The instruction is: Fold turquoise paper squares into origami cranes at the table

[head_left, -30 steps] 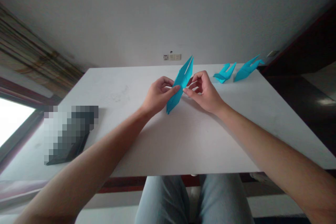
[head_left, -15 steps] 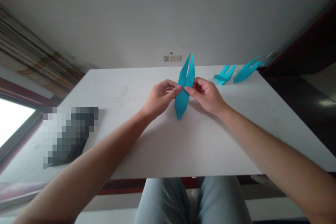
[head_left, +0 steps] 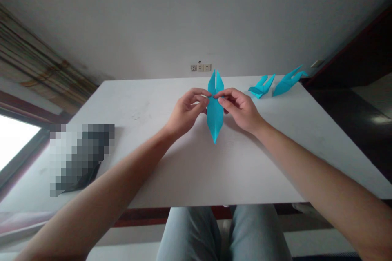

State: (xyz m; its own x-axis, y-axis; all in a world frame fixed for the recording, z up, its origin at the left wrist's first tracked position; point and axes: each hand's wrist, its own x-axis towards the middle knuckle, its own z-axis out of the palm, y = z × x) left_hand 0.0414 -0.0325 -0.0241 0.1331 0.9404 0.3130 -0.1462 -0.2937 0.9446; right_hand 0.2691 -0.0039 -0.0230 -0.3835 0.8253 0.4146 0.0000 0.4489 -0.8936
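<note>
One folded paper (head_left: 215, 118) between the left hand (head_left: 186, 110) and the right hand (head_left: 241, 110)

Three pieces of blue folded paper are in view: one in the grip and two finished-looking birds on one white table (head_left: 183, 175). The held paper is long and narrow, with two points at its far end, a slit between them, and a single point at its near end, toward the person. Whether that near point touches the table cannot be told.

Both hands are closed on this paper at the same level, one at each side edge, just below the slit. The longer part of it reaches down from the grip toward the person; the shorter, split part stands beyond the fingers. The left thumb and forefinger pinch the left edge. The right thumb lies on the front, the right forefinger reaches over toward the middle, and other fingers are partly hidden behind.

The first bird (head_left: 261, 88) and the second bird (head_left: 287, 84) are beside each other near the far right corner, apart from the right hand. One dark object (head_left: 81, 159), blurred into squares, is on the left. Three sockets (head_left: 200, 67) sit in one row on the wall (head_left: 137, 20).
</note>
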